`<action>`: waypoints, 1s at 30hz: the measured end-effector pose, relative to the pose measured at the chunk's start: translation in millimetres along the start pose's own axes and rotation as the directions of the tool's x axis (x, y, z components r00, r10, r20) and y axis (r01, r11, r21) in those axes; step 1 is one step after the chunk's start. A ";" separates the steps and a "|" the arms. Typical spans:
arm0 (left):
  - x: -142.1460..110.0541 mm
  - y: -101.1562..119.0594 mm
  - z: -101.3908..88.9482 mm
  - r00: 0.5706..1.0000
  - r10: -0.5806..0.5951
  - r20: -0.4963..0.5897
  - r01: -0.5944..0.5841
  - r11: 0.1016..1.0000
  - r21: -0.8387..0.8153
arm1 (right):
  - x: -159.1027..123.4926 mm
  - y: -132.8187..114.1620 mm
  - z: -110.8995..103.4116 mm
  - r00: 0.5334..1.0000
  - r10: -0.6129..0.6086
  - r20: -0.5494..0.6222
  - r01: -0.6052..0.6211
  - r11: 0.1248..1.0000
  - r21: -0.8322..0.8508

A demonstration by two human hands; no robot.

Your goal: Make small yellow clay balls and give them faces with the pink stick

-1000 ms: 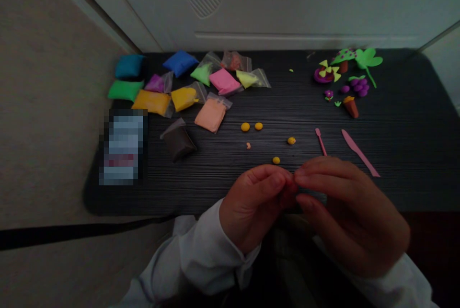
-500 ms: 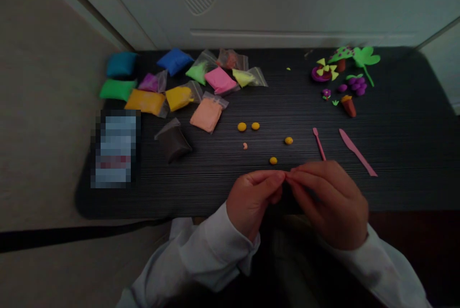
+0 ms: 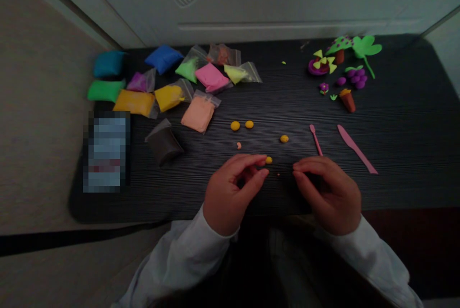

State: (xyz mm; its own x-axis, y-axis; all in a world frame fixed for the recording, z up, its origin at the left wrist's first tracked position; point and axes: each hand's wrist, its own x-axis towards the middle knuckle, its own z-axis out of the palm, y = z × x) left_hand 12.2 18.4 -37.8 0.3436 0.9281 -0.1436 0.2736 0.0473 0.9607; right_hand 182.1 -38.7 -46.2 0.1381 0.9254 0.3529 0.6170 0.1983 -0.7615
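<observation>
My left hand [image 3: 233, 193] is open, thumb and fingers parted, its index fingertip beside a small yellow clay ball [image 3: 269, 160]. My right hand [image 3: 328, 195] is closed in a pinch to the right; what its fingertips hold, if anything, is too small to make out. Between the hands a tiny pinkish bit [image 3: 278, 174] lies on the dark table [image 3: 223, 178]. Farther back sit a speckled yellow ball [image 3: 284, 139] and two more yellow balls, one [image 3: 235, 126] left of the other [image 3: 249, 124]. A small curved peach piece [image 3: 239, 145] lies in front of those two.
Bags of coloured clay, a peach one [image 3: 198, 113] and a dark one [image 3: 164, 142] among them, cover the left side near a phone [image 3: 107, 152]. A pink clay knife [image 3: 355, 147] and thin pink tool [image 3: 316, 139] lie right. Clay models, including purple grapes [image 3: 357, 77], stand back right.
My hands, pressed together at the fingertips before, have moved apart. My left hand has opened and shifted left. A tiny pinkish bit now shows on the table between them. The view has shifted slightly.
</observation>
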 end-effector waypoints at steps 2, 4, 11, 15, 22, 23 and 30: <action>7.4 -2.0 -5.0 0.976 0.220 -0.014 -0.201 0.913 0.354 | 0.4 1.2 -0.2 1.000 0.021 -0.010 -0.021 1.000 0.021; 14.3 -5.1 -5.6 0.934 0.351 0.070 -0.333 0.782 0.526 | 1.0 1.3 -0.5 0.999 0.032 -0.004 -0.032 0.999 0.031; 21.9 -17.1 7.4 0.895 0.407 0.180 -0.423 0.651 0.630 | -0.2 2.1 -0.5 0.998 0.055 -0.008 -0.054 0.996 0.067; 17.0 -8.5 8.6 0.884 0.451 0.124 -0.435 0.695 0.573 | -1.0 -1.8 0.0 0.999 0.047 -0.028 -0.044 0.995 0.085; -5.0 32.2 6.3 0.910 0.413 0.037 -0.385 0.808 0.447 | 1.5 -30.1 -1.5 0.996 0.024 -0.081 -0.008 0.982 0.189; -7.6 36.1 6.5 0.914 0.403 0.042 -0.380 0.820 0.428 | 1.5 -33.4 -1.5 0.996 0.016 -0.088 0.002 0.980 0.199; -15.7 41.8 9.4 0.931 0.365 0.006 -0.344 0.873 0.345 | -2.1 -40.9 0.9 0.975 0.040 -0.216 0.013 0.971 0.238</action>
State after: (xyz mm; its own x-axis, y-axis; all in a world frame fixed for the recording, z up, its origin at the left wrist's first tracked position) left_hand 26.7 2.3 2.4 0.4255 0.8790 0.2152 0.4305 -0.4058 0.8062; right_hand 155.9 -48.5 -16.2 0.3271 0.8408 0.4312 0.4165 0.2813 -0.8645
